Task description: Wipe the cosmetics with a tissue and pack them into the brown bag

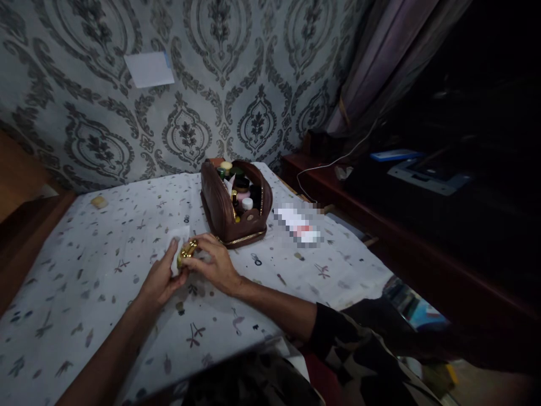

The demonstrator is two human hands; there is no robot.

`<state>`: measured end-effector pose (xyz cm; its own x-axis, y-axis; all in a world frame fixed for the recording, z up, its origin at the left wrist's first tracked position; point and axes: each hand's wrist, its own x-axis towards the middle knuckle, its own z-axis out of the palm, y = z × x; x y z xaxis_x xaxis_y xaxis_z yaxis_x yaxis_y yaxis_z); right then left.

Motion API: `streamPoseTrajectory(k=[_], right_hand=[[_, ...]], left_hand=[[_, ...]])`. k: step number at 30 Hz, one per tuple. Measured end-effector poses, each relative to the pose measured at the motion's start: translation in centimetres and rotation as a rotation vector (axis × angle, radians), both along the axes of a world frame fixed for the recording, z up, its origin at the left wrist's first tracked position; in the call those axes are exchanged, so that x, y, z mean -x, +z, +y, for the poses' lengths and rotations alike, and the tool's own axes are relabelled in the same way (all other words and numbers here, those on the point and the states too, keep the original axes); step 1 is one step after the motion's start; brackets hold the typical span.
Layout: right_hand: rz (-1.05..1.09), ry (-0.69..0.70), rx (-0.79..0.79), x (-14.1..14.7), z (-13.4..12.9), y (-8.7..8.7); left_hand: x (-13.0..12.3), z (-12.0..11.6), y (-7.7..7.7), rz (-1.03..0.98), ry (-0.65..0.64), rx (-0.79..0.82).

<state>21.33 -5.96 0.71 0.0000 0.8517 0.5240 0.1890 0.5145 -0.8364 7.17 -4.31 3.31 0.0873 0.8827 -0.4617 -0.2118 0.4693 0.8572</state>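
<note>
My left hand (163,279) and my right hand (220,268) meet over the patterned white cloth, in front of the brown bag. Between them is a small, shiny gold rounded object (186,254); its exact kind is unclear. My left fingers and thumb cup it from the left, while my right thumb and fingers grip its right side. Something white and thin, like tissue (180,234), shows just behind it. The brown toiletry bag (215,208) stands unzipped, holding several bottles and jars, among them one with a white cap (247,203).
A small yellowish block (98,202) lies at the cloth's far left. Right of the bag is a blurred-out white item (298,225). A white cable (333,163) runs over the dark red wooden ledge (313,163). Patterned wallpaper (186,129) closes off the back.
</note>
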Motion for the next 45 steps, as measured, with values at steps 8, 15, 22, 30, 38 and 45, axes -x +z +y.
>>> streamPoseTrajectory(k=[8, 15, 22, 30, 38, 45], right_hand=[[0.276, -0.008, 0.197, -0.3, 0.6, 0.4], [0.306, 0.064, 0.222, 0.1, 0.9, -0.1], [0.285, 0.142, 0.219, 0.1, 0.7, -0.1], [0.394, 0.182, 0.251, 0.1, 0.9, -0.8], [0.406, 0.063, 0.234, -0.1, 1.0, -0.2], [-0.115, 0.058, 0.194, 0.4, -0.1, -0.5]], left_hand=[[0.6, -0.7, -0.7, 0.141, -0.292, -0.301], [0.4, -0.4, -0.2, 0.316, -0.328, -0.443], [0.7, -0.2, -0.8, 0.318, -0.399, -0.457], [1.3, 0.2, -1.5, 0.452, -0.418, -0.483], [1.9, 1.0, -1.5, 0.571, -0.253, -0.630], [1.8, 0.0, -0.1, 0.519, -0.238, -0.901]])
